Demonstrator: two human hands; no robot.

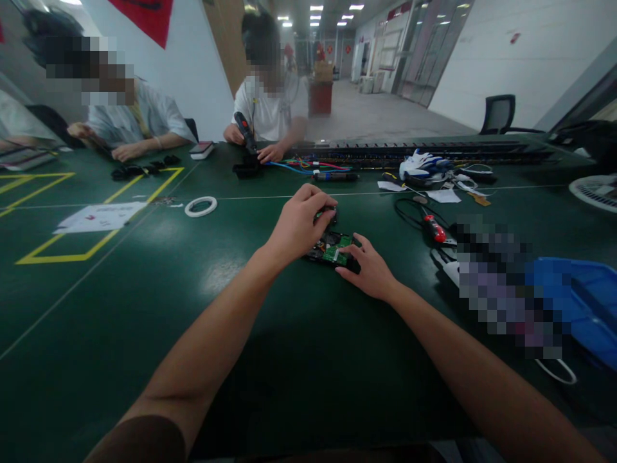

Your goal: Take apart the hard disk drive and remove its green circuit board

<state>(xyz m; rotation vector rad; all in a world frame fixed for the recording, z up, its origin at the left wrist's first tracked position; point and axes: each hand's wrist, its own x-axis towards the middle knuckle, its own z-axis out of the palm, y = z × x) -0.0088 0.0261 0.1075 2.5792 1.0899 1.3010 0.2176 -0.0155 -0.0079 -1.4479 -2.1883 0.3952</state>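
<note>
On the green table, a green circuit board [342,249] sits in a flat black housing with a white label on it. My right hand [369,267] holds the right end of this board between thumb and fingers. Just above the board's far left side, my left hand [304,218] is closed in a pinch on a small dark part [332,217] with a bit of green showing. The fingers hide most of that part, and I cannot tell whether it touches the board.
Right of my hands lie a red-handled screwdriver [435,229], work gloves [419,168], cables and a blue tray [585,296]. A white tape ring [201,206] and a paper sheet [100,217] lie left. Across the table, a person [264,109] holds a power screwdriver [245,132].
</note>
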